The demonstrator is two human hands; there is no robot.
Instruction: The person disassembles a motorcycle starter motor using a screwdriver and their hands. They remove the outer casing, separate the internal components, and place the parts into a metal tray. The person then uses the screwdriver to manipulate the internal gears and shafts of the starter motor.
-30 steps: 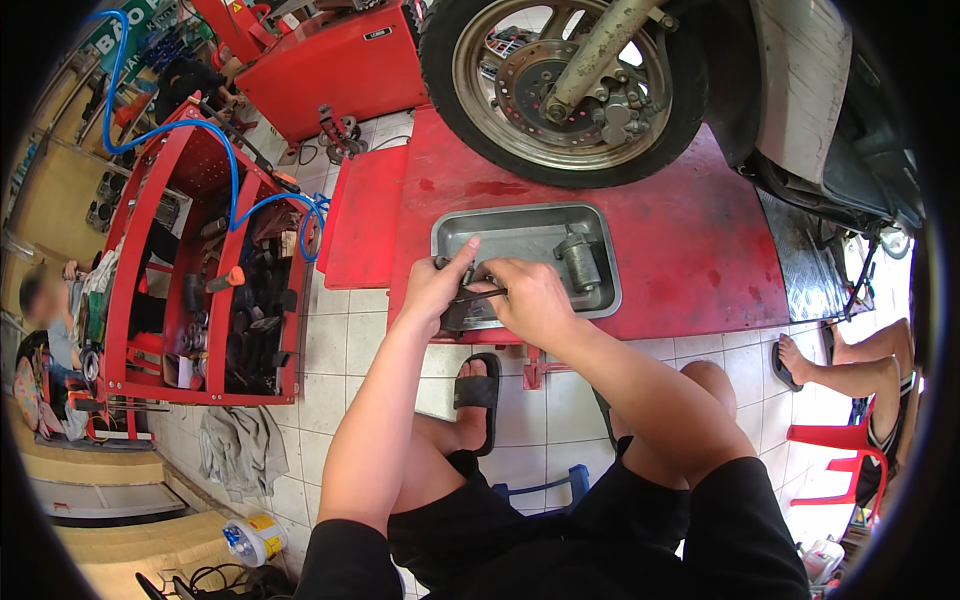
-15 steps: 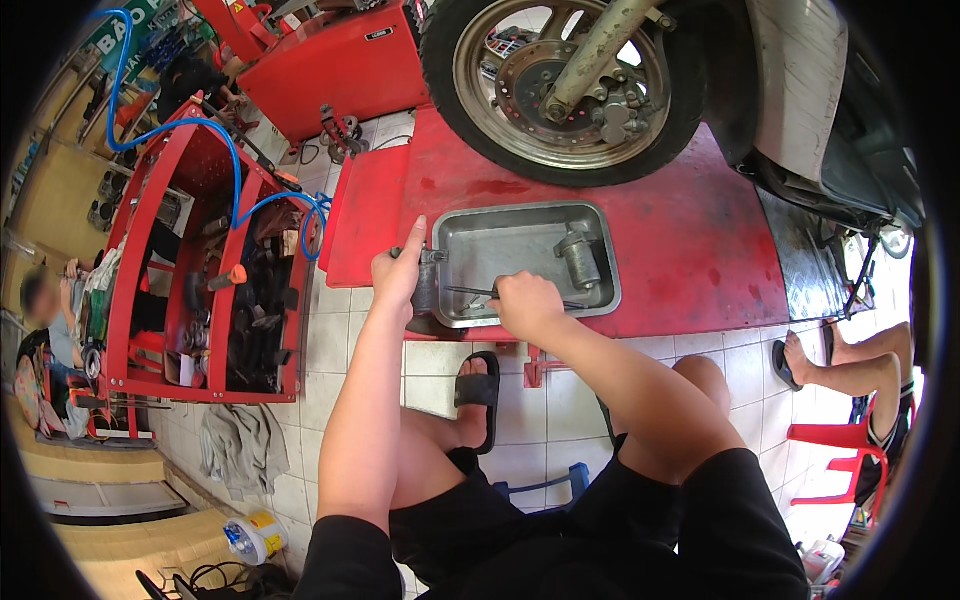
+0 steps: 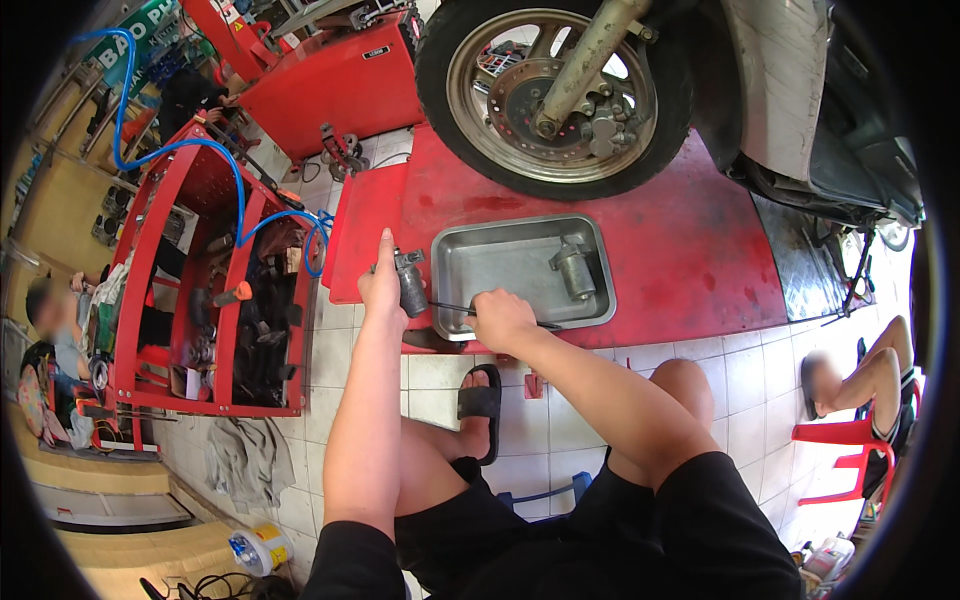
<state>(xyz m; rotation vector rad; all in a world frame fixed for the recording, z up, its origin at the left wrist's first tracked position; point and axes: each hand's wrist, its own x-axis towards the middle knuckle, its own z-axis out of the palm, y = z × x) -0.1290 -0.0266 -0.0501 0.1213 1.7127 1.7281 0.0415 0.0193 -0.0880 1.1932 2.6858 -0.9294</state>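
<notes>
The platform's (image 3: 690, 265) tray (image 3: 495, 275) sits near a wheel (image 3: 520, 108); left fingers (image 3: 386, 256) grip a cylinder (image 3: 411, 291), right fingers (image 3: 488, 303) apparently a rod (image 3: 453, 307).

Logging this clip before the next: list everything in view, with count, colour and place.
Tray: 1, silver, on platform
Cylinders: 2, grey, one held, one in tray
Rod: 1, dark, held
Platform: 1, red, under tray
Motorbike: 1, grey and black, upper right
Wheel: 1, black tyre, beyond tray
Machine: 1, red, top
Trolley: 1, red, left
Hose: 1, blue, over trolley
Sign: 1, green, upper left
Rag: 1, grey, lower left
Bucket: 1, white-yellow, lower left
Chair: 1, red, right
Stool: 1, blue, bottom centre
Other people: at least 3, grey and dark clothes, left and right
Left grip: 1, bare, on cylinder
Right grip: 1, bare, on rod
</notes>
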